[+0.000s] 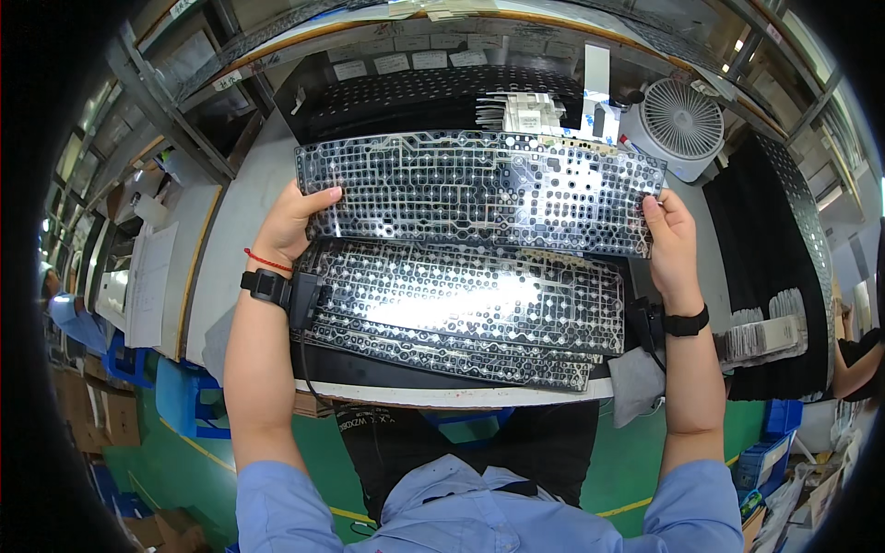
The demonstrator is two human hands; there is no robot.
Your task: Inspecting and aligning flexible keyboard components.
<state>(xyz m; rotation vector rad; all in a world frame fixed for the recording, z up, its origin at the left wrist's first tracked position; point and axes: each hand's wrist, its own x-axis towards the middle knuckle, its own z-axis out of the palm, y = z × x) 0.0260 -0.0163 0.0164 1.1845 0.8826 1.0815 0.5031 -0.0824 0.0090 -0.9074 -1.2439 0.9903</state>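
Between my two hands I hold up a keyboard membrane sheet [442, 189], clear plastic with dark dots and printed traces. My left hand [293, 217] grips its left end with the thumb on top. At the right end, my right hand [671, 226] pinches the edge, thumb also on top. Below it on the table lies a stack of similar membrane sheets [396, 318], slightly fanned, with bright glare across the middle. The raised sheet hides the stack's far edge. Both wrists carry black strapped devices.
A white round fan [682, 124] stands at the back right. Behind the sheet lies a bundle of pale flat strips [530, 115]; another bundle [770, 332] sits at the right on black material. A grey cloth [636, 382] hangs over the table's front edge. Another person's arm [855, 359] shows at far right.
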